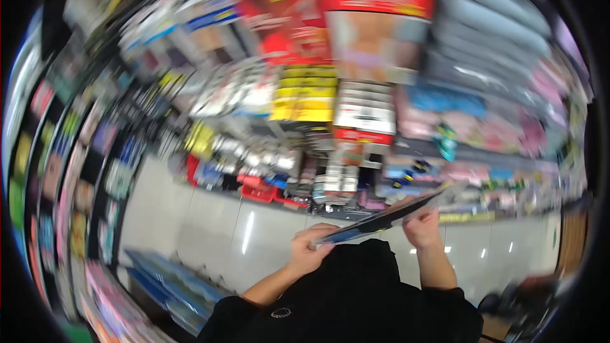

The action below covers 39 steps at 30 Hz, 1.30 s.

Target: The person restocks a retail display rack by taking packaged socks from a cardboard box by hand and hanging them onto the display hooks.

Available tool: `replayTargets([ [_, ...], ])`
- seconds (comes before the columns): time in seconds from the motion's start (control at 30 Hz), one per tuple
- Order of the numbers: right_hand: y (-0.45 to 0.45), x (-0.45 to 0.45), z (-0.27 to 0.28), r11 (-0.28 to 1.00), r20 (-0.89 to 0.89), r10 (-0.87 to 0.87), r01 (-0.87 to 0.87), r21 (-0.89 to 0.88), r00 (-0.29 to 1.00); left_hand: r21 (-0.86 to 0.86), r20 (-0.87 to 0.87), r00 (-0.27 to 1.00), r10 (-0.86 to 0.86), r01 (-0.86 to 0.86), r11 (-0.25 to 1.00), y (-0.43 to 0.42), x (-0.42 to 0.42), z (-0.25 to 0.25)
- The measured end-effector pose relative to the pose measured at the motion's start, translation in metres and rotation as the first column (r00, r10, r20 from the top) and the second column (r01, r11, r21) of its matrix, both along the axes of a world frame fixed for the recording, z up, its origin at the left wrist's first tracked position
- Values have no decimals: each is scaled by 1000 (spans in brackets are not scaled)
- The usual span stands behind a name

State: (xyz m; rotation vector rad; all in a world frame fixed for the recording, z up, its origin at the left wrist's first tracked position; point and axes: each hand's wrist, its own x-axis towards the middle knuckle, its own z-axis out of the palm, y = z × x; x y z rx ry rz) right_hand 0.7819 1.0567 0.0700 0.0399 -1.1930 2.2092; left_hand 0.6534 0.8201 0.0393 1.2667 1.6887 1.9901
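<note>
A thin, flat, dark package (381, 219) with a shiny clear edge is held out in front of the black-clad body, seen nearly edge-on and tilted up to the right. My left hand (311, 244) pinches its lower left end, thumb on top. Near its right end, my right hand (420, 223) is closed on the lower edge, with the fingers partly hidden. What is printed on the package cannot be read.
Shelves of boxed goods (305, 92) rise ahead, with folded textiles (489, 38) at right. A red basket (257, 189) sits low by the tiled floor (210, 216). Racks (82, 171) stand left; blue packages (178, 286) lie lower left.
</note>
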Motion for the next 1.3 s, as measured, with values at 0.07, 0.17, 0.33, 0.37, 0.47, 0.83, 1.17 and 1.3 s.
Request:
replayTargets([
  [0.07,-27,-50,-1,951,-42,304,-300,75,952,95,58,970,235,-240,966,-37,-11,14],
  [0.17,-75,-106,-21,731,99,679,-682,-1,728,303,316,801,509,-593,746,-99,-5,21],
  [0.33,-162,-167,-96,12,539,831,-964,-264,-137,-73,93,347,933,-932,354,-180,6,36],
  [0.37,-180,-171,-106,-36,632,753,-970,-242,-185,-158,83,290,954,-941,300,-190,5,42],
  [0.47,-223,-182,-113,144,659,719,-975,168,220,-247,96,228,969,-938,245,-220,-10,27],
  [0.83,-344,-357,-116,240,540,752,-920,310,378,-526,-34,502,864,-745,411,-286,-149,-13],
  [1.17,-442,-497,-100,321,543,695,-879,353,472,-367,60,369,927,-856,364,-375,-295,-16],
  [1.3,-469,-530,-101,323,495,712,-858,399,498,-299,134,338,932,-883,363,-400,-325,-25],
])
